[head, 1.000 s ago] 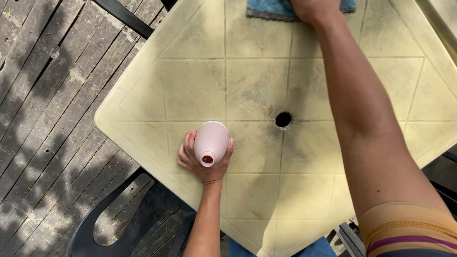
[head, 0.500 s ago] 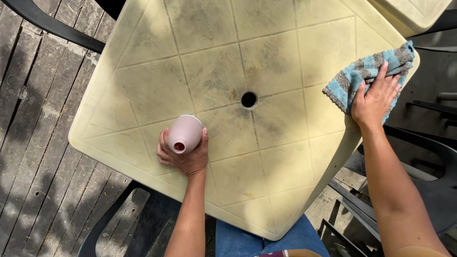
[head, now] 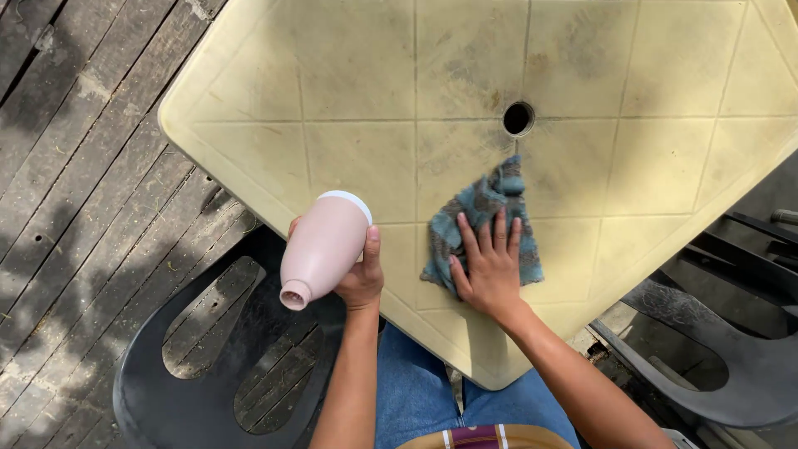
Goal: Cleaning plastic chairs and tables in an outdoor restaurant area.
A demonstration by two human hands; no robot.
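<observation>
Now back from the table's (head: 249,100) far corner, my right hand (head: 490,270) presses the soft, limp blue cloth (head: 482,220) flat, fingers spread, while my left hand (head: 359,278) wraps the light, smooth pink bottle (head: 322,245) off the edge.

Pink plastic bottle (head: 322,247), white-based, tilted off table edge; label apparently none.

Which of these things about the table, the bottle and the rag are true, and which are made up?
1. The left hand holds a pink bottle. True.
2. The right hand presses flat on a blue rag. True.
3. The rag covers the round hole in the table. False: the hole shows, just above the rag.
4. The bottle stands upright on the table. False: it is tilted in the hand, off the table's edge.
</observation>
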